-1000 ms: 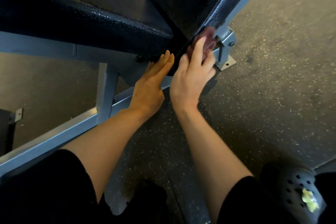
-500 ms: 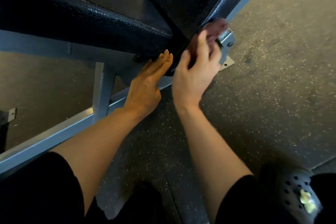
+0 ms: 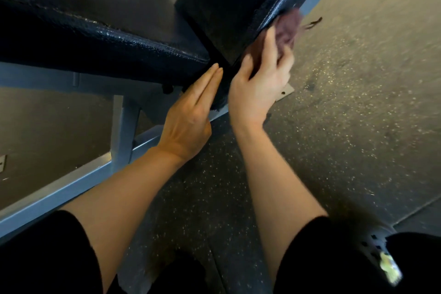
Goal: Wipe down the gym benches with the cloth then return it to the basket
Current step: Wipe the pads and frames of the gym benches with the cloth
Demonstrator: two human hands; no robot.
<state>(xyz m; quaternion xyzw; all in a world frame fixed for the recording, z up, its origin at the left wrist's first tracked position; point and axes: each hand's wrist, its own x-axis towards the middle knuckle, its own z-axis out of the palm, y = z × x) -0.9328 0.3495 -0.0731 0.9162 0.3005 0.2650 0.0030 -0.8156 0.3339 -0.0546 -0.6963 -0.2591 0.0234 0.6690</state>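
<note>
On the speckled gym floor (image 3: 334,126), the right hand (image 3: 260,83) gripped the purple cloth (image 3: 287,28) against the bench pad's edge (image 3: 269,16), the left hand (image 3: 191,112) lay open; the cloth could slip off.

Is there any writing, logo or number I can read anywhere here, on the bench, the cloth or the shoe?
None can be read.
Bench pads: plain dark vinyl, no label showing.
Blue frame: bare paint, no sticker or number.
Cloth under the right hand: blurred by motion, no print visible.
Shoe: a yellowish charm, too blurred to tell whether it carries text.
</note>
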